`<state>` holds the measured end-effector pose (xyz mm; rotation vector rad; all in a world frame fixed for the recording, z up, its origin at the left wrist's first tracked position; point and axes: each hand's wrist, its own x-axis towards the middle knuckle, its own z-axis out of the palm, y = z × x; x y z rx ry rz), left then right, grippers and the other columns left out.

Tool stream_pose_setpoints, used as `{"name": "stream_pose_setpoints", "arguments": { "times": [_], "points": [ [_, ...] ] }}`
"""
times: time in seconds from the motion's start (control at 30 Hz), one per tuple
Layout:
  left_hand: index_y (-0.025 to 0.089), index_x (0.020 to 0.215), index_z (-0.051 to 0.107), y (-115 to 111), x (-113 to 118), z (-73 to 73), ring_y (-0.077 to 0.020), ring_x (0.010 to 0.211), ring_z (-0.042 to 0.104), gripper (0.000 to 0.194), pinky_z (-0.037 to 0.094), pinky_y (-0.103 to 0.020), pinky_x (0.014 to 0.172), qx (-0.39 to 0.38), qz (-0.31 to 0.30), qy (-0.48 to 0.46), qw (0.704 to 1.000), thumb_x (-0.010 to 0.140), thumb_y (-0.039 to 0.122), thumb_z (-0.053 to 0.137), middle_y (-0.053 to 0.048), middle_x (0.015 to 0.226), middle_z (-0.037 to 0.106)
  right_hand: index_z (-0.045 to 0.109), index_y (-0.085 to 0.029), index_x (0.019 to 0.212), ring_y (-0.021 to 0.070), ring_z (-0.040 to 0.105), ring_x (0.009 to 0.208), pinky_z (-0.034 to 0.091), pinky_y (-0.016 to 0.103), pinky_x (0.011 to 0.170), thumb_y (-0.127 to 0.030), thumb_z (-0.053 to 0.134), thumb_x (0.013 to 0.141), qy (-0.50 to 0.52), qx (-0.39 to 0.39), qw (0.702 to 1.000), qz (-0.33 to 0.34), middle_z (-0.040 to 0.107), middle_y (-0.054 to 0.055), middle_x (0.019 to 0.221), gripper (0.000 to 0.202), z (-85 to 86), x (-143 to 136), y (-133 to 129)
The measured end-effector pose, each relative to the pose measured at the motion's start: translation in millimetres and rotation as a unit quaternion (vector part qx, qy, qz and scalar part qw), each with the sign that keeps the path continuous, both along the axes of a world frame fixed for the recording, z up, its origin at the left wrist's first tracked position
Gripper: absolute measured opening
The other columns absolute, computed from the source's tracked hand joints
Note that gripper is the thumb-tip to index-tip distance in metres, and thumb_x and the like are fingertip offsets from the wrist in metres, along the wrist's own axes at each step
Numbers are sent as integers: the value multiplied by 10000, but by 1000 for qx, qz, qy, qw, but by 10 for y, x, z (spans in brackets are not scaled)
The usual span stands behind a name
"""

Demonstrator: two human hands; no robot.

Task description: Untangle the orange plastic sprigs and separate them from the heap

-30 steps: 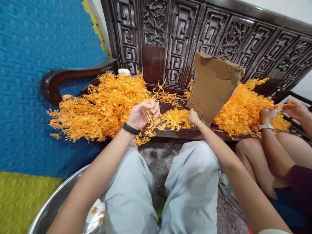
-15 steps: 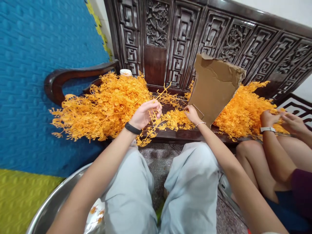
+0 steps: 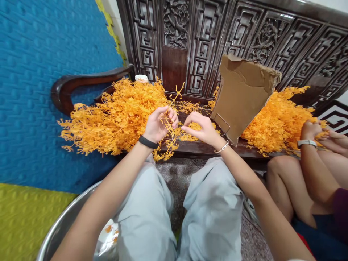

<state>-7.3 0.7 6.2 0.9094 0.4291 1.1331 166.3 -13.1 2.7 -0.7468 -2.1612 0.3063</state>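
L hand's curled fingers are pinching an orange sprig, prob. steadying it w/in reach of R hand, whose fingers are curving together at 3 o'clock, contents unclear.

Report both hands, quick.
Left hand: closed on an orange sprig.
Right hand: fingers curled, beside the left; whether it pinches anything cannot be told.

Seemingly a home, with a carved wooden bench and blue foam matting.
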Motion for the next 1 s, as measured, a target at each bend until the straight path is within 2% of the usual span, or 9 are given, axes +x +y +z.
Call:
{"name": "stream_pose_setpoints", "arguments": {
  "times": [0.1,0.17,0.37,0.53,0.63,0.77,0.87,1.0],
  "points": [
    [155,483,427,-31,-6,21,-76,429,469,416,409,-209,425,-1,8,8,1000,841,363,472,6,491,415,543,-193,740,167,484,716,375,320,730,-474,586,802,-82,26,996,-16,547,23,724,291,-39,-48,-30],
    [156,474,423,-40,-11,27,-76,438,472,420,416,-207,437,13,19,6,1000,844,350,467,3,490,416,556,-187,804,169,471,706,366,310,707,-490,586,798,-99,34,994,-41,533,27,733,304,-86,-83,-32],
    [162,462,385,-6,-25,16,-68,432,441,436,406,-194,427,27,67,-30,997,855,340,445,12,480,376,583,-185,951,196,456,768,366,321,748,-432,541,846,-68,39,993,-93,511,51,782,271,-183,-218,-69],
    [170,478,366,-11,-49,8,-72,419,436,403,397,-203,408,20,49,-22,998,830,338,466,15,486,380,552,-187,838,187,439,768,373,319,732,-366,561,838,-53,20,995,-78,496,37,764,179,-221,-258,-46],
    [171,530,428,-22,-56,3,-85,452,477,297,413,-212,429,46,49,-7,998,784,298,512,15,521,427,482,-200,756,176,444,772,380,320,739,-331,607,799,8,-2,998,-68,493,21,773,186,-186,-240,-30],
    [167,669,541,10,-47,-26,-101,579,565,109,435,-199,487,55,121,22,991,733,254,545,1,637,546,439,-202,715,142,456,727,387,296,700,-349,613,800,138,-44,987,-65,480,3,754,243,-56,-184,-73],
    [167,723,570,60,-52,-51,-110,632,596,139,448,-196,515,31,169,34,985,749,299,537,-12,690,595,439,-203,728,122,463,707,395,277,678,-362,628,790,224,-66,970,-69,475,-4,754,255,43,-147,-141],
    [169,737,578,105,-93,-64,-126,572,599,268,456,-222,499,-2,160,52,986,776,427,515,-23,634,608,425,-226,773,122,459,711,418,258,626,-417,633,769,344,-75,932,-87,440,1,772,283,99,-105,-186]
  ]
}}
